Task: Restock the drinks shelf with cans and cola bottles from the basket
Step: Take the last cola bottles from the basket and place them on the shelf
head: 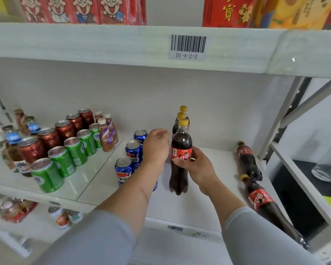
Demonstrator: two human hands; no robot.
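Three upright cola bottles point(180, 153), two lying point(249, 161), three blue cans point(134, 152)

A barcode label point(187, 46) reading D1-4-2-2 is stuck to the front edge of the upper shelf board, near the top centre of the frame. Above it, at upper left, stand red cartons point(80, 9) printed with a smiling cartoon face; at upper right sit a red gift box point(228, 12) with gold characters and a yellow box point(298, 13). At lower left, on the level below, lie shrink-wrapped small bottles point(14, 209). A grey metal upright point(281, 119) runs diagonally at the right. At far right stands a clear glass jar point(328, 161).
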